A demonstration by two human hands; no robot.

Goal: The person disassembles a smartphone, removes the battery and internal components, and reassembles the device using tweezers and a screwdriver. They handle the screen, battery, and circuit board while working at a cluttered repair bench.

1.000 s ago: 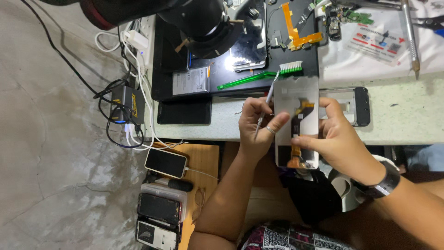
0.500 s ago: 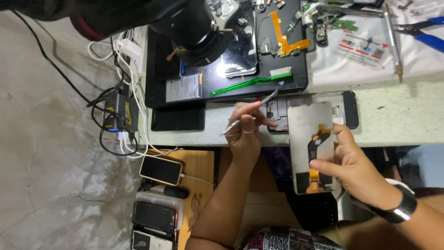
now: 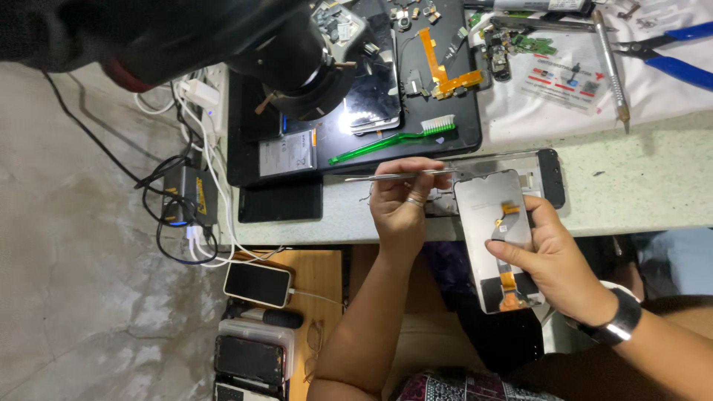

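The left hand [image 3: 405, 204] is closed around a pair of thin silver metal tweezers [image 3: 394, 177], pinching them near one end so that they lie almost level, their tips pointing away from the flat grey rectangular phone display panel [image 3: 496, 238]. That panel is the landmark: the right hand [image 3: 553, 260], with a dark watch [image 3: 616, 321] on its wrist, grips it by its lower edge, thumb pressed on its back, and holds it tilted over the near edge of the pale speckled table [image 3: 653, 178]. An orange flex ribbon runs down the panel's back. Just behind the panel, partly covered by it, a black phone frame [image 3: 546, 178] lies flat on the table. Up and to the left of the panel sits a black work mat [image 3: 464, 126] carrying a green-handled toothbrush [image 3: 394, 139], a dark-screened phone under a bright light spot [image 3: 375, 96] and an orange flex cable [image 3: 442, 70]. A black microscope barrel [image 3: 297, 59] hangs over that mat. Far up and right of the panel lie blue-handled pliers [image 3: 676, 52] on white cloth. Down and left of the panel, a white phone [image 3: 256, 284] rests on a wooden surface, plugged into a cable.
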